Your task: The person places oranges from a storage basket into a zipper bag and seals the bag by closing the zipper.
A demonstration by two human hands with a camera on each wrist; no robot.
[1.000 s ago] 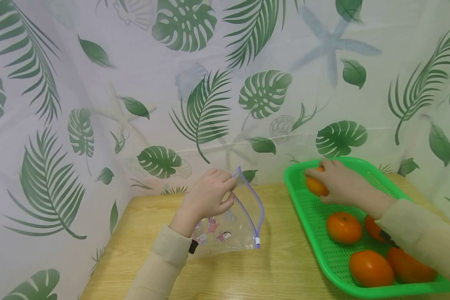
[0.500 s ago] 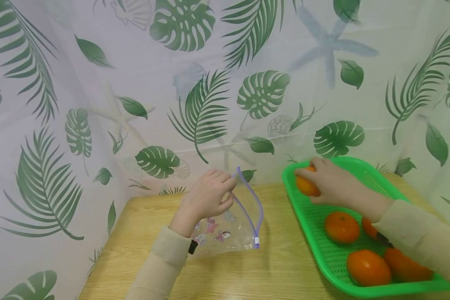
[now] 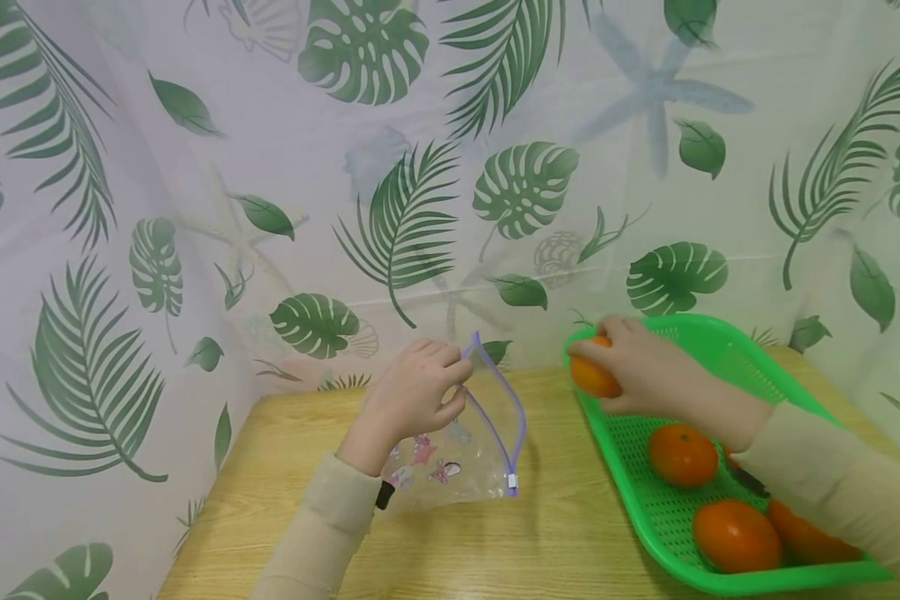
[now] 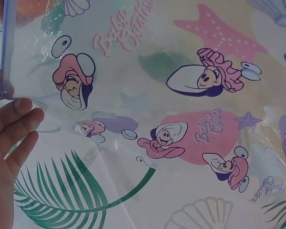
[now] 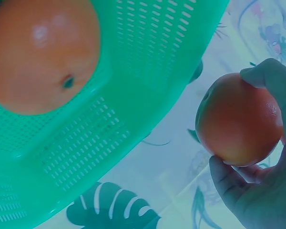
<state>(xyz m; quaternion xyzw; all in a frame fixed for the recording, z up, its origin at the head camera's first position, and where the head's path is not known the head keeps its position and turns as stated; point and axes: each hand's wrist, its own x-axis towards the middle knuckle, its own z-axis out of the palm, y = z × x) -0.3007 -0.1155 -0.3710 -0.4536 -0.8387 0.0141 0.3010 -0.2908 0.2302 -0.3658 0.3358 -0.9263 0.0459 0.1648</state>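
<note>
My left hand (image 3: 418, 387) pinches the top edge of a clear zip bag (image 3: 446, 479) with a purple zip strip and a white slider. The bag stands with its mouth apart, facing right; pink cartoon prints cover it in the left wrist view. My right hand (image 3: 648, 371) grips an orange (image 3: 594, 371), thumb and fingers around its sides. That orange overlaps the left rim of a green basket (image 3: 817, 578) in the head view. In the right wrist view, the gripped orange (image 5: 238, 121) shows outside the basket wall.
Several oranges lie in the basket, one (image 3: 682, 454) near its middle and another (image 3: 737, 536) at the front; my right sleeve (image 3: 832, 475) partly covers others. Wooden table (image 3: 570, 517) lies between bag and basket. A leaf-print sheet (image 3: 450, 208) hangs behind.
My right hand has moved left with the orange, from inside the basket to its left rim. My left hand and the bag have stayed in place.
</note>
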